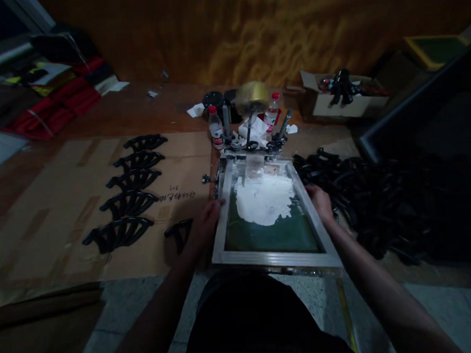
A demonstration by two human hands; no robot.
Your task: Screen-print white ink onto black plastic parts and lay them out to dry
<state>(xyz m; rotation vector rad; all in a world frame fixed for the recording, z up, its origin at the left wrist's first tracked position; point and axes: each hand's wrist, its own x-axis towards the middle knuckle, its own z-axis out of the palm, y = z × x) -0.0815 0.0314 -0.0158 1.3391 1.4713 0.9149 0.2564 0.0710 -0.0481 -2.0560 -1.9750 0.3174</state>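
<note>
A silk-screen printing frame (279,258) with metal rails lies in front of me. White ink (263,198) spreads thickly over the upper part of its green mesh (270,237). My left hand (209,220) is closed at the frame's left rail, its fingers dark and partly blurred. On the opposite rail my right hand (321,203) is closed too, thumb side against the metal and the other fingers hidden. A pale squeegee-like block (254,167) rests at the top of the ink. Beside my left forearm lies a black slotted plastic piece (179,234), partly covered.
Several similar black pieces (120,233) form a column on the cardboard (41,222) at left. A heap of black parts (366,199) lies at right. Behind the frame stand a clamp assembly (253,143), bottles (216,128) and crumpled paper (254,131). An open box (345,104) sits back right.
</note>
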